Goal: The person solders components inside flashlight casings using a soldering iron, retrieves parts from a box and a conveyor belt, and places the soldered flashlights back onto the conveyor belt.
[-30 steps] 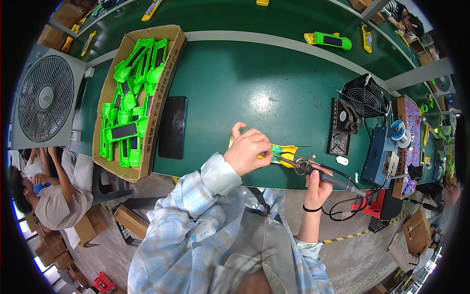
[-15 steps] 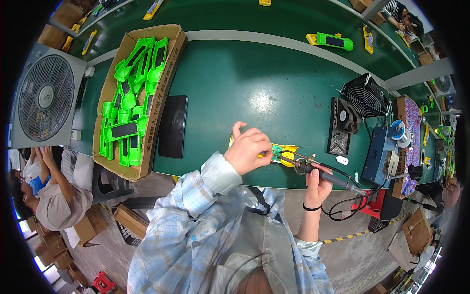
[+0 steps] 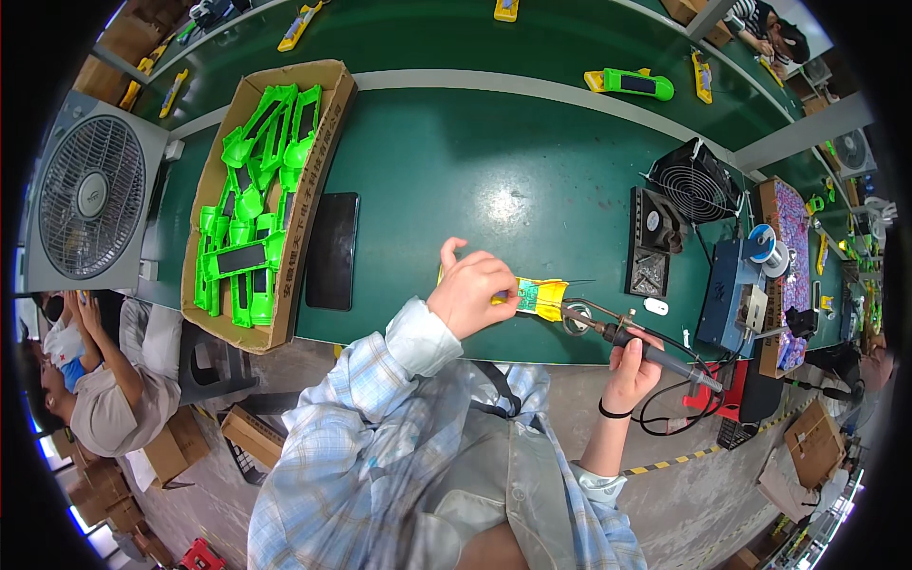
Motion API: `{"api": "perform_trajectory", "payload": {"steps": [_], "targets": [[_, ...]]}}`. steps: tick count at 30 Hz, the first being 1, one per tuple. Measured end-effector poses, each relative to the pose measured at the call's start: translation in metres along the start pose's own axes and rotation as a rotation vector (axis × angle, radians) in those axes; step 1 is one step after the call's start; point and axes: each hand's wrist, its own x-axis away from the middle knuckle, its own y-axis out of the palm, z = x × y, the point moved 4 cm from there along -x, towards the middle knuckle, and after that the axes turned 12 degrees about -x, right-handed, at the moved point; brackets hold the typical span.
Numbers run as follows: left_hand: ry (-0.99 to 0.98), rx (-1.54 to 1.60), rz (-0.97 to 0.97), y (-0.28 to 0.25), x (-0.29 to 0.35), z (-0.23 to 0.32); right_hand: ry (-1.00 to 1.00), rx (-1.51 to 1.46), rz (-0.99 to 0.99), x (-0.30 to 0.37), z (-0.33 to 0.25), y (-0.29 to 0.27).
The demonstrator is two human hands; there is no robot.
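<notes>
My left hand (image 3: 473,293) is closed over the left part of a yellow plastic casing (image 3: 548,298) at the near edge of the green table. A small green circuit board (image 3: 526,295) shows inside the casing, partly covered by my fingers. With my right hand (image 3: 630,376) I grip a soldering iron (image 3: 676,364) by its dark handle. Its metal shaft points left, and the tip is close to the casing's right end; whether it touches cannot be made out. A thin metal guide and wire loop are fixed along the iron.
At left, a cardboard box (image 3: 328,142) holds several green casings, beside a black tablet-like slab (image 3: 332,252) and a fan (image 3: 90,195). On the right are a small black fan (image 3: 698,180), a parts tray (image 3: 650,274), a solder spool (image 3: 774,256) and a blue soldering station (image 3: 727,294).
My right hand has drawn the soldering iron to the right and slightly nearer me, away from the circuit board. My left hand keeps its hold on the yellow casing.
</notes>
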Motion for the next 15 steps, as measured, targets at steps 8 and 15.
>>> {"api": "perform_trajectory", "payload": {"steps": [8,15], "targets": [[-0.275,0.38,-0.529,-0.045,0.039,0.009,0.003,-0.013,0.044,-0.003,0.001,-0.012],[-0.624,0.221,-0.307,-0.009,0.088,-0.005,0.056,0.004,0.05,0.008,0.0,-0.02]]}}
